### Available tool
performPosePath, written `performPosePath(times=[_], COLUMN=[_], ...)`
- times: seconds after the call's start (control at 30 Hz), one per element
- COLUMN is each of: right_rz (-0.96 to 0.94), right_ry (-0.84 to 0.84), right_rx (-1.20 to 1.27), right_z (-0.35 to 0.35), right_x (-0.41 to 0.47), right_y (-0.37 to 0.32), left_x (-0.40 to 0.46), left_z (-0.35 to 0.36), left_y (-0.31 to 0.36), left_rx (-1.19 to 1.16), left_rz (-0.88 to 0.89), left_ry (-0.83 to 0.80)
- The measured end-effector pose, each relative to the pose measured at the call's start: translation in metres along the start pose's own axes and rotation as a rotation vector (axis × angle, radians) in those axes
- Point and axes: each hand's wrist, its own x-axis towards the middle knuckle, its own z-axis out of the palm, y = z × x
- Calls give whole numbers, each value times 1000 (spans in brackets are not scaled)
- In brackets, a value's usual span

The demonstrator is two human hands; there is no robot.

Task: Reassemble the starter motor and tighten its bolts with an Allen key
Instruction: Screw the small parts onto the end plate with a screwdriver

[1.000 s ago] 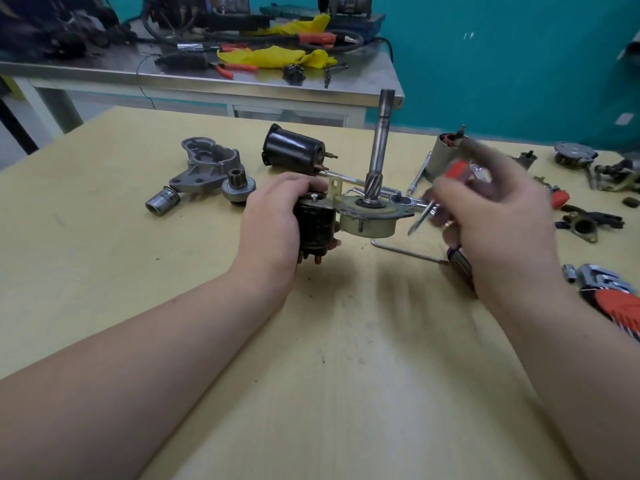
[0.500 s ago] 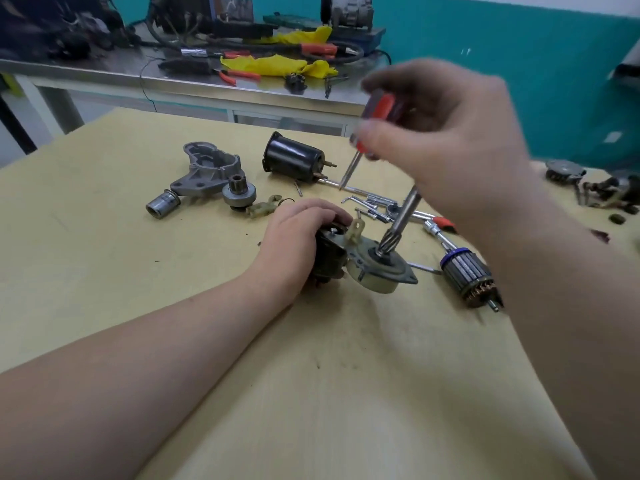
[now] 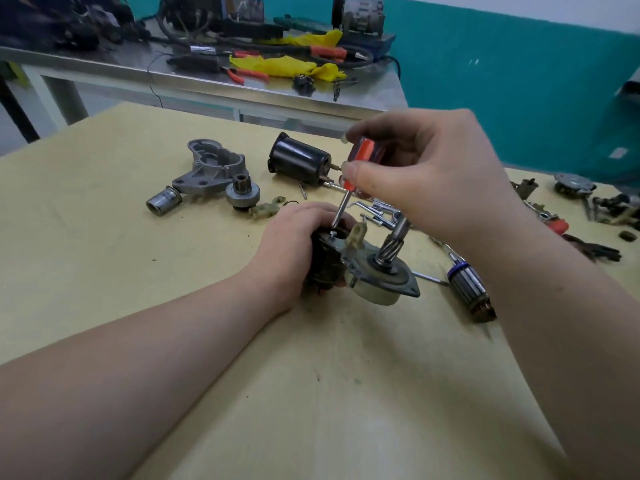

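Starter parts sit half-joined near the middle of the desk (image 3: 104,271): a dark round solenoid (image 3: 323,261) bolted against a pale plate (image 3: 381,282), with a ribbed shaft (image 3: 391,244) rising tilted from the plate. The left hand (image 3: 294,244) has its fingers curled round the solenoid, pinning it down on the desk. The right hand (image 3: 433,174) pinches a red-handled screwdriver (image 3: 360,161) between thumb and fingertips, and its thin blade slants down to a small screw (image 3: 331,233) on the top edge of the solenoid, just beside a pale plastic tab (image 3: 358,235).

To my eye the screw is being driven home, an early step with most of the motor not yet joined. The blade meets the screw at a slant, so it could slip out of the head and chew it, or skid into the left hand's knuckles right beside it. The part stands on a narrow base, and a sideways push might tip it.

Toward the far edge lie a black can-shaped housing (image 3: 299,164), a grey cast nose piece (image 3: 211,166), a small gear (image 3: 242,195) and a metal sleeve (image 3: 162,200). Near the right edge rests the wound rotor (image 3: 469,292), with shiny keys (image 3: 377,213) behind the right hand. A steel bench (image 3: 207,81) stands beyond.
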Motion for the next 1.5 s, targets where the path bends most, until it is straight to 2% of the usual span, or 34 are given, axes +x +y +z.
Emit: performPosePath(times=[0.13,0.5,1.03,1.4,1.5], right_rz=[-9,-8,-11,-9,-12], right_ry=[-14,17,-23,4,54], right_rx=[-16,-3,-65,-70,-46], right_z=[0,3,2,4,7], right_x=[1,1,1,2,3], right_y=[0,0,-2,1,3], left_x=[1,3,7,10,9], left_z=[1,-1,-1,-5,-5], left_y=[0,-4,-7,-10,-11], left_rx=[-61,-2,-58,32,-21], left_rz=[-17,100,17,67,30], left_ry=[1,-37,-24,-37,-37])
